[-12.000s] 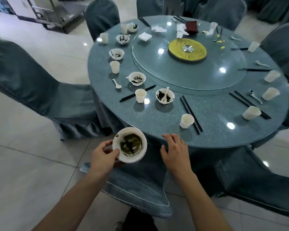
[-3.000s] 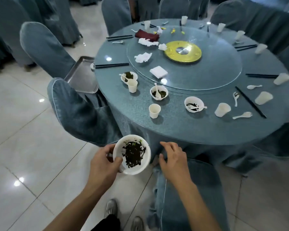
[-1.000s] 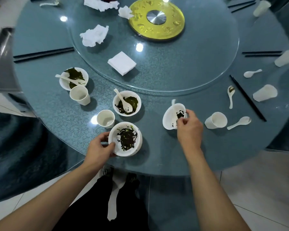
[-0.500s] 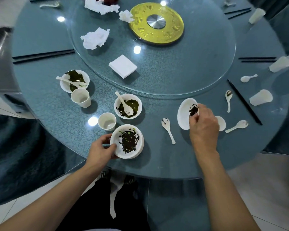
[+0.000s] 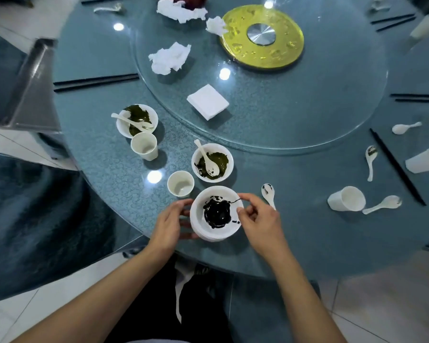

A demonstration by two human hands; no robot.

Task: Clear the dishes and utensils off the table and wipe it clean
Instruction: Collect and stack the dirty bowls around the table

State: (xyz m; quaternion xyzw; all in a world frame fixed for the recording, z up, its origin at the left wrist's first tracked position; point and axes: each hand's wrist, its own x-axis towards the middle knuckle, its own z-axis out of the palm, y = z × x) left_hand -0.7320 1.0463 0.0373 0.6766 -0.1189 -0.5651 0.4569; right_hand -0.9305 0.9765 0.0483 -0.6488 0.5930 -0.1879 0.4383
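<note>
Both my hands' fingers [image 5: 181, 206] curl round the stacked bowls [image 5: 216, 214]; beyond them two dirty bowls, cups, spoons and chopsticks remain on the counter [image 5: 307, 219], unwiped.

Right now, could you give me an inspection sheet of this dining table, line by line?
Surface: round table, glass turntable.
Job's things: stacked bowls with dark scraps; two bowls with spoons; cups; loose spoons; chopsticks.
Clutter: crumpled tissues, folded napkin.
Hands: left hand and right hand grip the stack.
Cables: nothing seen.
Surroundings: metal tray, tiled floor.
</note>
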